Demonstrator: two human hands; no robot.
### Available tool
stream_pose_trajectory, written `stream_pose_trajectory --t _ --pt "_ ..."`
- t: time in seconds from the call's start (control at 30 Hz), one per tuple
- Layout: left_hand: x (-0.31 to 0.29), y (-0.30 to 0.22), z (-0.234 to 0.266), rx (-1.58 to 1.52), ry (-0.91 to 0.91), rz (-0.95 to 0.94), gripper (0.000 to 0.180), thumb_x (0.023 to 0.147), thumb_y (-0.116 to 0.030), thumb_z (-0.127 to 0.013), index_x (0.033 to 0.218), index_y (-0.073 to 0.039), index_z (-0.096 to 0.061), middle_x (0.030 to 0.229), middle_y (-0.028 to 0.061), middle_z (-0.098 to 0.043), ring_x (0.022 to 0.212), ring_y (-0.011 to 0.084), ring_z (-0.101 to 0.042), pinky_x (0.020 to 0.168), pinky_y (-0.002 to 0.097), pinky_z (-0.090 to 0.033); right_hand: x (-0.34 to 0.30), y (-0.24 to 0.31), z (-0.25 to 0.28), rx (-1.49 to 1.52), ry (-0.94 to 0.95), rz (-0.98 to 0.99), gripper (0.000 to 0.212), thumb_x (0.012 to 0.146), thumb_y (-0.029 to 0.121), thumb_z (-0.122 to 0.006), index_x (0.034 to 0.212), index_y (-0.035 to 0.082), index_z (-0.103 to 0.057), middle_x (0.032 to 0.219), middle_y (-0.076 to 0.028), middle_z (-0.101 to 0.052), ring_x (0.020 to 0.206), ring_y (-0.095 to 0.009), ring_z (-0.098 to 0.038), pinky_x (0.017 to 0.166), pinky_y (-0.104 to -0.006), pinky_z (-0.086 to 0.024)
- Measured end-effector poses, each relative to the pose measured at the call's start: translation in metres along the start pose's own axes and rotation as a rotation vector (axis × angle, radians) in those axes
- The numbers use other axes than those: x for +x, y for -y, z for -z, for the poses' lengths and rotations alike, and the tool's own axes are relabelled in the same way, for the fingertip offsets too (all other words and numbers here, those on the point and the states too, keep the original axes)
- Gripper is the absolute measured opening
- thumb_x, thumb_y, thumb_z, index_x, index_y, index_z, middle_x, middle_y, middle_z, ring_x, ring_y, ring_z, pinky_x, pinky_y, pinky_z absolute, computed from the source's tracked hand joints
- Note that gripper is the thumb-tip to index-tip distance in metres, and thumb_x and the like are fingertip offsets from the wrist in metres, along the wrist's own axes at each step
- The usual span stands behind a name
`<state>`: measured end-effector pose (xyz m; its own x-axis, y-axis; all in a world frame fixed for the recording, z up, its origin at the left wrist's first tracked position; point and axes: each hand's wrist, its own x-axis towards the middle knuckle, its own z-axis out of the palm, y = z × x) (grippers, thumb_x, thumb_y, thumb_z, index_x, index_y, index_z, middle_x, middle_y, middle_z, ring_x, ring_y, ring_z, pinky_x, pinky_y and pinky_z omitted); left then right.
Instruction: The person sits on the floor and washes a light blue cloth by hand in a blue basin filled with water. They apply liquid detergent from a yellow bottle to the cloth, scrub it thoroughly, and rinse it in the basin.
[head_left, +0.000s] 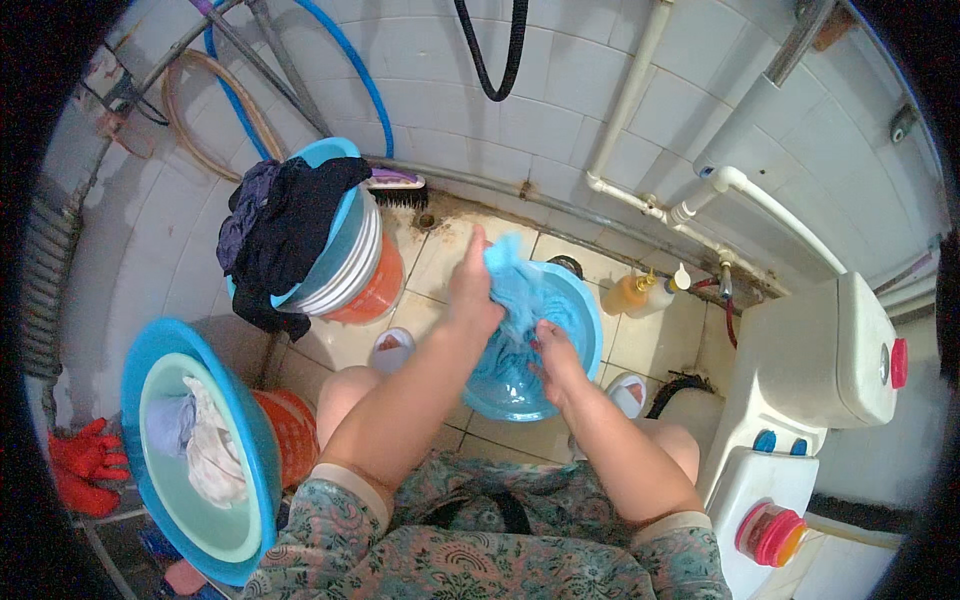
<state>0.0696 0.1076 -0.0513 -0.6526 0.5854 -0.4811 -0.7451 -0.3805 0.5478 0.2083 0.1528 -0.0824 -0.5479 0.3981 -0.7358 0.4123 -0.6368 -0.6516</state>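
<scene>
1. The left hand (473, 290) grasped a blue cloth (512, 292), its upper part raised over a blue basin (525, 408)
2. The right hand (558, 362) sat lower, fingers bent beside the same cloth; whether they gripped it, I could not tell
3. The cloth's lower part lay inside the basin, on the tiled floor (632, 345)
4. Dark clothes (290, 230) draped a tub (330, 150) leftward; pump bottles (655, 298) stood right of the basin

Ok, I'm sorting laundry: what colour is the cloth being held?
The cloth is light blue, clearest in the head view.
</scene>
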Motion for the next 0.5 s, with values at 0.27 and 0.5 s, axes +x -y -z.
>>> stream_pose_trajectory --t 0.27,0.5 --pt "-0.062 0.039 -0.013 0.893 0.357 -0.220 0.034 0.089 -0.040 -0.047 0.094 -0.008 -0.058 0.089 0.0027 -0.059 0.081 0.0135 -0.053 0.074 0.0305 -0.044 -0.014 0.034 0.015 0.770 0.456 -0.089 0.053 0.086 0.047 -0.047 0.114 0.002 -0.045 0.104 -0.019 -0.055 0.096 -0.028 -0.054 0.085 -0.0447 -0.042" --pt "-0.036 0.066 0.030 0.402 0.082 0.285 0.055 0.089 -0.053 -0.034 0.111 -0.006 -0.053 0.097 0.0050 -0.060 0.095 0.0182 -0.054 0.086 0.0358 -0.040 0.025 0.029 0.045 0.338 -0.029 0.275 0.018 0.083 0.017 -0.058 0.091 0.002 -0.056 0.082 -0.009 -0.061 0.071 -0.019 -0.059 0.062 -0.0321 -0.048"
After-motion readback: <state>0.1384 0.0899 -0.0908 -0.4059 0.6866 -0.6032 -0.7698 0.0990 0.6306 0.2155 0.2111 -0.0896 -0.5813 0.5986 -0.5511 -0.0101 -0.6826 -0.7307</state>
